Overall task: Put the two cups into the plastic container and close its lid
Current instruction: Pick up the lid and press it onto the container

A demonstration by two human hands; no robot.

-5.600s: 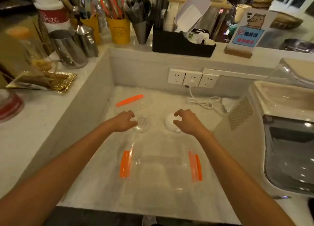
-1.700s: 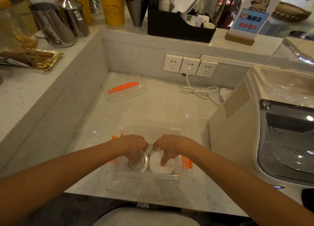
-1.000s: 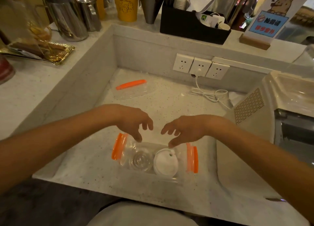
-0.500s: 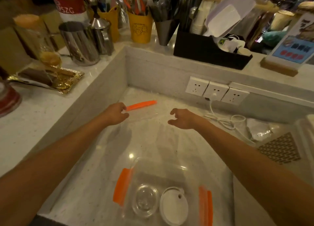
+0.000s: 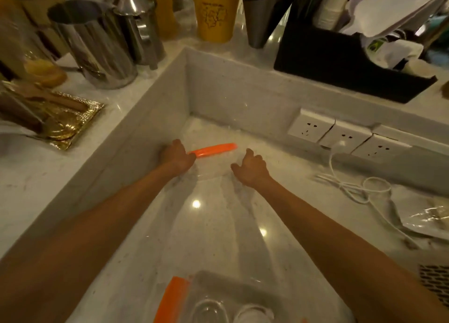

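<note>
Left hand [image 5: 177,158] pinches the lid [image 5: 213,163] at 12 o'clock, I think; right hand [image 5: 251,168] spread beside it. Both cups [image 5: 210,310] sit in container [image 5: 216,280]; closing remains.

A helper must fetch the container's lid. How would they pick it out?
Look in the sunken stone counter, at its far left corner below the wall sockets. The lid lies flat between both hands, clear plastic, the only piece there with an orange clip.
</note>
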